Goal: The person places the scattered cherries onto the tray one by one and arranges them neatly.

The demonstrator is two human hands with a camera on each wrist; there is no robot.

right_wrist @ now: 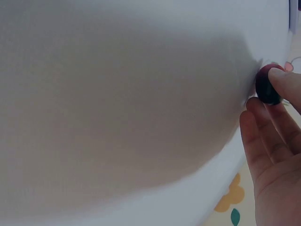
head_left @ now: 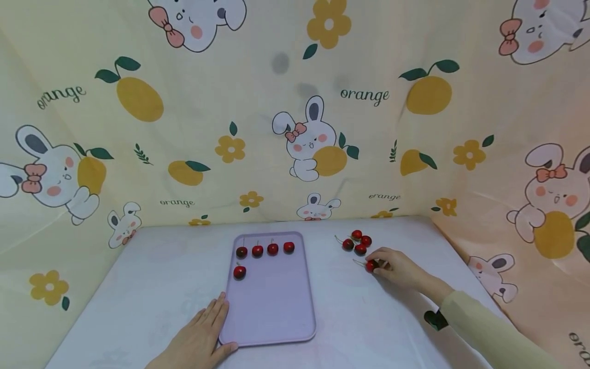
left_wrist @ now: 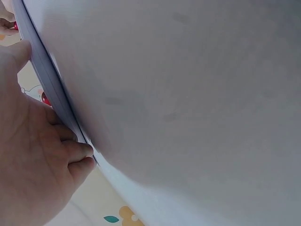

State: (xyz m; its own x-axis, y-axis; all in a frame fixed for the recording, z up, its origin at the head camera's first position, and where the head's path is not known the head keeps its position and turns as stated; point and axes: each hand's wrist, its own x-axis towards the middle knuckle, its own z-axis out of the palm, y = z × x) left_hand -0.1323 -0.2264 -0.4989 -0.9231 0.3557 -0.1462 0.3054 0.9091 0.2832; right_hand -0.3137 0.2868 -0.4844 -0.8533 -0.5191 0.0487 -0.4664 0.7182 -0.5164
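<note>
On the patterned backdrop cloth (head_left: 249, 87) we read "orange" (head_left: 365, 96) four times in dark cursive script; at the lower right edge we make out a cut-off word (head_left: 578, 347), probably the same.

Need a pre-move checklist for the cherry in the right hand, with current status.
1. Cherry gripped: ok, pinched by the right hand's thumb and fingers.
2. Lifted off the white surface: cannot tell.
3. Held cherry over the tray: not ok, right of it.
4. Tray braced: ok, left hand rests at its left edge and near corner.
5. Room in second row: ok, one cherry there against four behind.
</note>
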